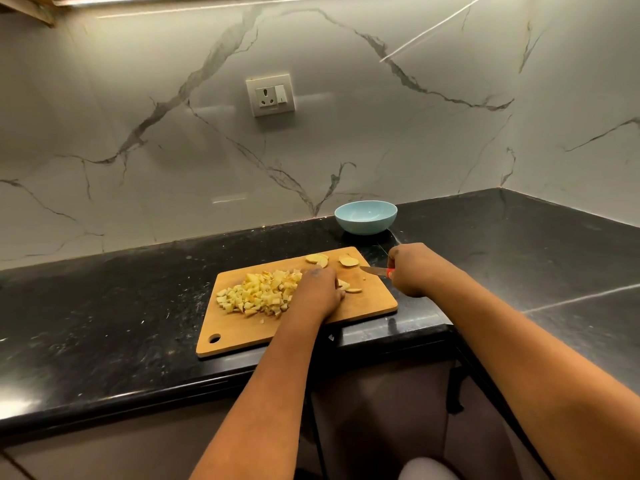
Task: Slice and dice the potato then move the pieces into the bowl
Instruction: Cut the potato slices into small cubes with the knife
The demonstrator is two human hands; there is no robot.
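Bare worktop point(485, 244) is left right of the bowl point(365, 217), while the cutting board point(311, 327) is crowded by potato pieces point(258, 294).

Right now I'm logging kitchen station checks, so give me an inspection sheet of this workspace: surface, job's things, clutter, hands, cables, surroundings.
Surface: black counter, pale specks and smears; wooden cutting board at its front edge.
Job's things: pile of diced potato on the board's left half; uncut slices at its far edge; more slices by the left hand; blue bowl behind the board, empty.
Clutter: small scrap on the counter edge.
Hands: left hand rests on potato; right hand grips a knife, red handle.
Cables: nothing seen.
Surroundings: marble-look wall with a socket; cabinet fronts below.
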